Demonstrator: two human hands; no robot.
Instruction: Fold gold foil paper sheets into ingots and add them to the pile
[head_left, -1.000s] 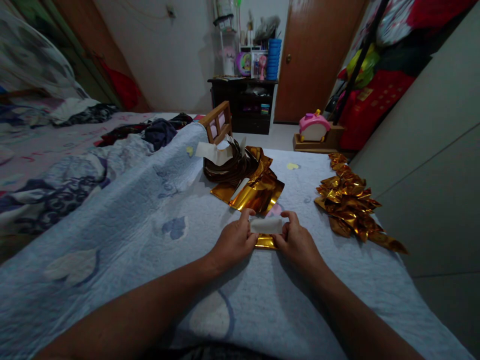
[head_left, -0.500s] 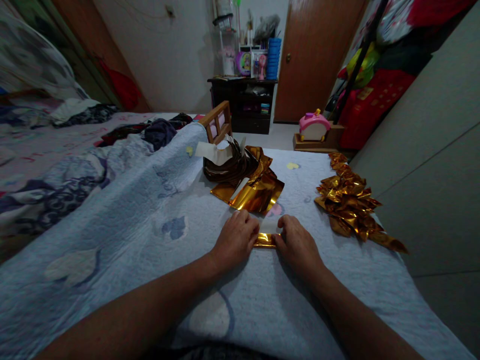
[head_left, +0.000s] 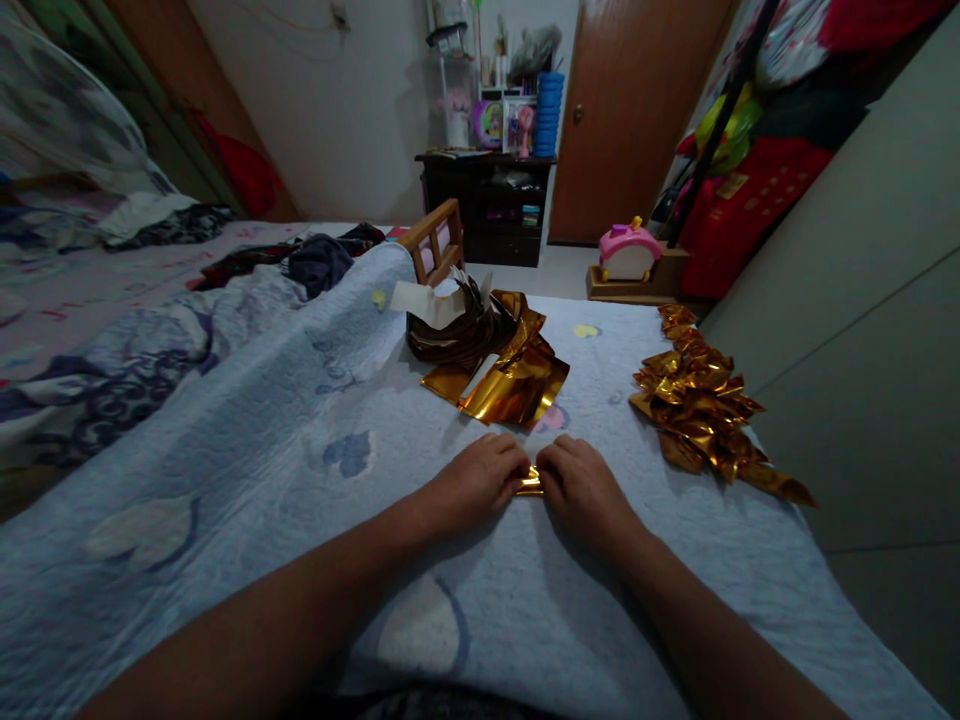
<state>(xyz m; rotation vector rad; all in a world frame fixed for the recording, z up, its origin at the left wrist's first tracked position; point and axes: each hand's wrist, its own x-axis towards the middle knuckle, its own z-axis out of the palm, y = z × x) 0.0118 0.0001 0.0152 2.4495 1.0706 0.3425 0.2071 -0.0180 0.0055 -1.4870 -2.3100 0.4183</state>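
Note:
A narrow folded strip of gold foil paper (head_left: 531, 482) lies on the blue quilt (head_left: 300, 560) in front of me. My left hand (head_left: 491, 475) has its fingers closed on the strip's left part. On the right part my right hand (head_left: 576, 478) is pinched in the same way. Only a short shiny stretch shows between the two hands; the rest is hidden beneath the fingers. Just beyond them is a loose pile of gold foil sheets (head_left: 517, 385), with a curled stack of paper (head_left: 457, 325) behind. At the right edge lies a heap of folded gold foil pieces (head_left: 697, 400).
A wooden rail (head_left: 435, 245) stands at the quilt's far edge. Rumpled clothes (head_left: 319, 265) lie to the left. A pink toy (head_left: 628, 252) sits on the floor side beyond, near a dark cabinet (head_left: 484, 210). A pale panel (head_left: 862, 350) borders the right.
Both hands have moved closer together over the strip. The white back of the sheet that showed between them is out of sight, and the foil looks narrower.

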